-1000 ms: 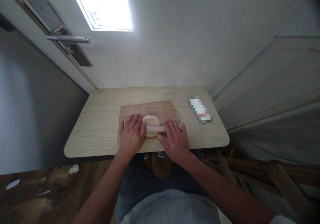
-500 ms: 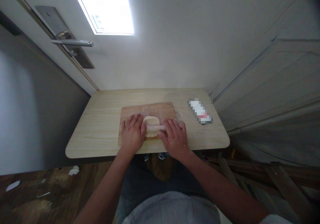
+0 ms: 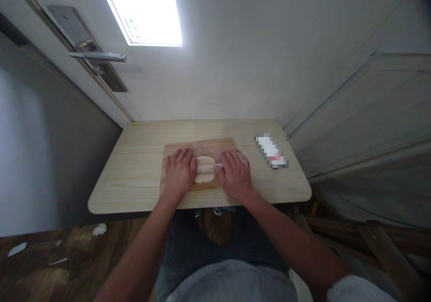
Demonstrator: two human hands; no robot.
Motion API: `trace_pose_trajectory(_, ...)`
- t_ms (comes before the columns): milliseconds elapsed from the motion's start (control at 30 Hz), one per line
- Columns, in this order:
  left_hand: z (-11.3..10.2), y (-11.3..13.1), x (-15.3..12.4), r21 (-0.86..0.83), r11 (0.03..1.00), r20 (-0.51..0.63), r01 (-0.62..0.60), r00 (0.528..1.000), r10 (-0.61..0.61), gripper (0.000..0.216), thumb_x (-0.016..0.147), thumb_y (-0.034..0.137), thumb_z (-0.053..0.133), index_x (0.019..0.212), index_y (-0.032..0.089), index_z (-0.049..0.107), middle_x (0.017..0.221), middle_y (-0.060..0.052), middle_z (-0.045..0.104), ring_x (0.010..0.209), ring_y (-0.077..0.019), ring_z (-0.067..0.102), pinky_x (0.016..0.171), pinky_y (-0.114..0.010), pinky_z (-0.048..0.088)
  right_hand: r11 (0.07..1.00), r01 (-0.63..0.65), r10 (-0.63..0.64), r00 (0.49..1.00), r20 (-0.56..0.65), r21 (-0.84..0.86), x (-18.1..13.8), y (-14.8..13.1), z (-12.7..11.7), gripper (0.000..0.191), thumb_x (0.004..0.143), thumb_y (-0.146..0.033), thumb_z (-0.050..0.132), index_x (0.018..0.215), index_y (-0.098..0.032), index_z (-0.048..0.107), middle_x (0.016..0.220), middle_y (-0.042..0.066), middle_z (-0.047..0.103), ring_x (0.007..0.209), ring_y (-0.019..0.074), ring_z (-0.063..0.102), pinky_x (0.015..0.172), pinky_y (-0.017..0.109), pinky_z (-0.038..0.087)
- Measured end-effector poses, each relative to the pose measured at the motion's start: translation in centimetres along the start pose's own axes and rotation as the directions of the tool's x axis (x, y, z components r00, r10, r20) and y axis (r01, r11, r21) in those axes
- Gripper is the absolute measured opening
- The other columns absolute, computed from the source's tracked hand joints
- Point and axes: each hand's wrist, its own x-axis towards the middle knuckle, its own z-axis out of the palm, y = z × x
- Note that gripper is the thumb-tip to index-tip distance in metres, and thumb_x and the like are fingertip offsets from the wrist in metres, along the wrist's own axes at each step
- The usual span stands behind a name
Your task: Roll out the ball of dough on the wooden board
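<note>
A pale piece of dough lies on a wooden cutting board on a small light-wood table. A rolling pin runs across the dough, its ends hidden under my palms. My left hand lies flat with fingers stretched out on the pin's left end. My right hand lies flat the same way on the right end. Both hands press down on the pin.
A white, blurred-out package lies at the table's back right. A white door with a metal handle and a bright window stands behind the table. Bits of paper litter the wooden floor at the left.
Both hands have slid away from me with the rolling pin, which now crosses the middle of the dough instead of its near edge.
</note>
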Motion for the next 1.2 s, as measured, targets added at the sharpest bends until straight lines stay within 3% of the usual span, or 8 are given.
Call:
trace_pose_trajectory(767, -0.1, -0.7, 4.5, 0.021, 0.999, 0.130, 0.032, 0.991, -0.034, 0.047, 0.103, 0.038, 0.029, 0.137, 0.027, 0.059, 0.150, -0.009, 0.057, 0.141, -0.0299, 0.046, 0.115, -0.058, 0.035, 0.998, -0.012, 0.019, 0.994, 0.107, -0.068, 4.6, 0.7, 0.0, 0.045, 0.107, -0.047, 0.032, 0.134, -0.025, 0.061, 0.144, 0.009, 0.060, 0.140, 0.0312, 0.041, 0.114, 0.055, 0.024)
trace_pose_trajectory(1200, 0.8, -1.6, 6.6, 0.012, 0.999, 0.168, 0.035, 0.985, -0.036, 0.051, 0.102, 0.036, 0.028, 0.141, 0.024, 0.057, 0.150, -0.010, 0.056, 0.141, -0.0286, 0.047, 0.114, -0.053, 0.036, 0.997, -0.035, 0.045, 0.990, 0.135, -0.074, 6.6, 1.4, 1.1, 0.049, 0.107, -0.047, 0.031, 0.143, -0.027, 0.055, 0.153, 0.007, 0.053, 0.142, 0.0337, 0.040, 0.116, 0.061, 0.024)
